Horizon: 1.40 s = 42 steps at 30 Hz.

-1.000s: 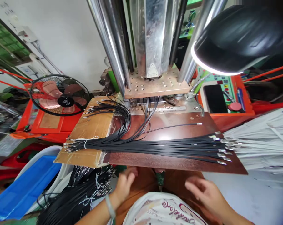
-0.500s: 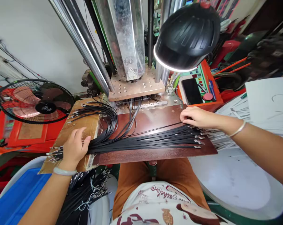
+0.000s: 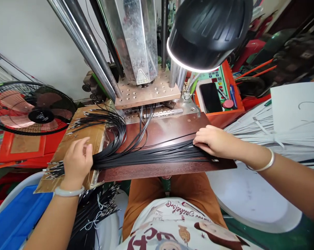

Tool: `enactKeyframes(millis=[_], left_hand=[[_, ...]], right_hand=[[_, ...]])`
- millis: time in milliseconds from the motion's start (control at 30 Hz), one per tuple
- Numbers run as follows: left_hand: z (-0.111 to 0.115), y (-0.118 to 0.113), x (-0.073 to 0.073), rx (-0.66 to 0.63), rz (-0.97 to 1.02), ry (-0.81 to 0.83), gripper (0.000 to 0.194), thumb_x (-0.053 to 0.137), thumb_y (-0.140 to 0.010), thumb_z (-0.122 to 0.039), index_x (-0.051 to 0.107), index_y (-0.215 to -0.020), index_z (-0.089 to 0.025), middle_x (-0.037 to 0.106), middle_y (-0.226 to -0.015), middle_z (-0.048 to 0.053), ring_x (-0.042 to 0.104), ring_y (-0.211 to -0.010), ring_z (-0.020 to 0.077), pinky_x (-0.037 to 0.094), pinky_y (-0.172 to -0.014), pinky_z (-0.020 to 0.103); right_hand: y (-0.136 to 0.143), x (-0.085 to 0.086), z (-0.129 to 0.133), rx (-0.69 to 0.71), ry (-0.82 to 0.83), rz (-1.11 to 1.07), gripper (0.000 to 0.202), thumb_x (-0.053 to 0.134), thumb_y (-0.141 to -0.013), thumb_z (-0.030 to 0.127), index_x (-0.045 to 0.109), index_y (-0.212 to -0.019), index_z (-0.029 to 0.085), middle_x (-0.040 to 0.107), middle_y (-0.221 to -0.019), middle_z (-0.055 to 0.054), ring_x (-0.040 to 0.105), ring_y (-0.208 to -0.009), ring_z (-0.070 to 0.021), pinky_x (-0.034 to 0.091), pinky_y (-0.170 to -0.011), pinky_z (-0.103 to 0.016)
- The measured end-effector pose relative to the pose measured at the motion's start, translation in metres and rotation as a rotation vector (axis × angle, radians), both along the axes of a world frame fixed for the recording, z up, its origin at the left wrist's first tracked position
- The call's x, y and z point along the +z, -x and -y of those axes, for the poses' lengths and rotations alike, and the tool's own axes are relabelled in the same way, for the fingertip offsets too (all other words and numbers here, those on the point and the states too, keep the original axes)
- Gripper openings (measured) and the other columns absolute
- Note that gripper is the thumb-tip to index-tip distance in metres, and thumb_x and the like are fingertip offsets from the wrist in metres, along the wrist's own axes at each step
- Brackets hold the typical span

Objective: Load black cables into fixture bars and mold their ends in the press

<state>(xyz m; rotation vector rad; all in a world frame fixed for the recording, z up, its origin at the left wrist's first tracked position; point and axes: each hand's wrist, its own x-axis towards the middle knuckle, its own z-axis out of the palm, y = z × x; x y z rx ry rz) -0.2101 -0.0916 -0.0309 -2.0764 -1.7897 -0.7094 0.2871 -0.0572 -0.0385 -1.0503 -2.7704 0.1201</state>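
Note:
Many flat black cables (image 3: 151, 156) lie side by side across a dark red board (image 3: 159, 171), and part of them curves back to the upper left. My left hand (image 3: 77, 159) rests on their left end over a brown cardboard piece (image 3: 94, 133), its fingers slightly curled around the bundle near the metal-tipped ends. My right hand (image 3: 210, 140) lies over the right ends of the cables with its fingers bent and together, hiding most of the connectors there. A few loose cables run from under the metal press plate (image 3: 149, 93) down to the bundle.
A black lamp (image 3: 211, 31) hangs at the upper right. Beyond the board are an orange tray (image 3: 237, 100) with a phone, white cables (image 3: 250, 125) at right and a fan (image 3: 39, 116) at left. Below stand white tubs, one with tied black cables (image 3: 94, 215).
My right hand has moved down over the right ends of the cables, covering connectors that showed before. My left hand stays on the bundle. The whole view has shifted slightly.

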Motion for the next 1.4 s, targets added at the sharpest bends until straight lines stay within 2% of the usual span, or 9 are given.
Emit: enactKeyframes(millis=[167,533,833,933,1000,1067,1100,1233,1400], left_hand=[[0.006,0.045,-0.009,0.228,-0.049,0.062,0.034,0.044,-0.095,-0.034,0.062,-0.115,-0.013,0.066,-0.102,0.011,0.062,-0.095,0.0252,0.048,-0.082,0.036],[0.008,0.046,-0.009,0.250,-0.037,0.050,0.032,0.045,-0.096,-0.036,0.063,-0.109,-0.013,0.066,-0.095,0.006,0.061,-0.091,0.0224,0.045,-0.079,0.033],[0.001,0.062,-0.006,0.365,0.014,0.137,0.033,0.050,-0.092,-0.039,0.066,-0.101,-0.011,0.069,-0.086,0.008,0.065,-0.084,0.0241,0.049,-0.079,0.036],[-0.001,0.012,0.004,0.208,-0.057,-0.011,0.037,0.049,-0.093,-0.037,0.065,-0.110,-0.009,0.069,-0.099,0.015,0.065,-0.095,0.0292,0.050,-0.085,0.042],[0.001,-0.050,0.008,-0.208,-0.114,-0.021,0.039,0.046,-0.094,-0.035,0.059,-0.123,-0.012,0.066,-0.116,0.016,0.061,-0.111,0.0281,0.046,-0.098,0.042],[0.002,-0.118,0.008,-0.704,-0.222,0.203,0.055,0.045,-0.095,-0.046,0.047,-0.139,-0.014,0.053,-0.140,0.015,0.048,-0.132,0.0270,0.038,-0.111,0.041],[0.001,-0.147,0.005,-0.816,-0.277,0.300,0.066,0.046,-0.093,-0.053,0.040,-0.144,-0.010,0.044,-0.148,0.017,0.039,-0.139,0.0286,0.032,-0.115,0.044],[-0.016,-0.208,-0.007,-0.812,-0.332,0.476,0.069,0.045,-0.095,-0.051,0.035,-0.145,-0.005,0.033,-0.154,0.020,0.028,-0.145,0.0320,0.026,-0.118,0.050],[-0.039,-0.199,0.006,-0.687,-0.166,0.584,0.045,0.044,-0.098,-0.037,0.049,-0.133,-0.009,0.057,-0.131,0.018,0.054,-0.121,0.0274,0.045,-0.104,0.042]], right_hand=[[0.017,0.007,0.006,-0.059,-0.024,0.148,0.029,0.043,-0.091,0.026,0.060,-0.069,0.020,0.061,-0.060,-0.002,0.045,-0.055,-0.0151,0.030,-0.062,-0.031],[0.038,0.008,0.004,0.067,-0.209,0.374,0.024,0.042,-0.088,0.011,0.056,-0.070,0.017,0.061,-0.062,-0.003,0.050,-0.055,-0.0159,0.026,-0.067,-0.035],[-0.034,0.014,-0.003,0.002,-0.140,0.116,0.023,0.048,-0.092,0.026,0.054,-0.071,0.019,0.055,-0.065,-0.002,0.048,-0.060,-0.0145,0.028,-0.064,-0.033],[-0.034,0.016,-0.039,-0.114,-0.062,-0.031,0.036,0.043,-0.096,0.043,0.058,-0.078,0.016,0.057,-0.074,-0.003,0.052,-0.069,-0.0140,0.035,-0.068,-0.029],[-0.018,0.013,-0.073,-0.179,-0.129,-0.008,0.043,0.037,-0.098,0.043,0.063,-0.090,0.009,0.059,-0.086,-0.009,0.055,-0.083,-0.0183,0.037,-0.075,-0.031],[0.003,0.005,-0.106,-0.212,-0.181,0.083,0.038,0.044,-0.096,0.037,0.064,-0.105,0.006,0.060,-0.094,-0.013,0.054,-0.090,-0.0228,0.038,-0.079,-0.034],[0.012,0.000,-0.119,-0.199,-0.189,0.120,0.035,0.047,-0.095,0.035,0.064,-0.108,0.007,0.060,-0.097,-0.013,0.054,-0.091,-0.0242,0.038,-0.080,-0.034],[0.019,-0.009,-0.131,-0.077,-0.191,0.163,0.026,0.046,-0.093,0.031,0.065,-0.098,0.014,0.062,-0.095,-0.012,0.053,-0.089,-0.0249,0.039,-0.079,-0.036],[-0.004,-0.003,-0.075,-0.209,-0.196,-0.167,0.026,0.055,-0.088,0.034,0.064,-0.108,0.020,0.064,-0.102,-0.009,0.055,-0.091,-0.0250,0.042,-0.079,-0.038]])
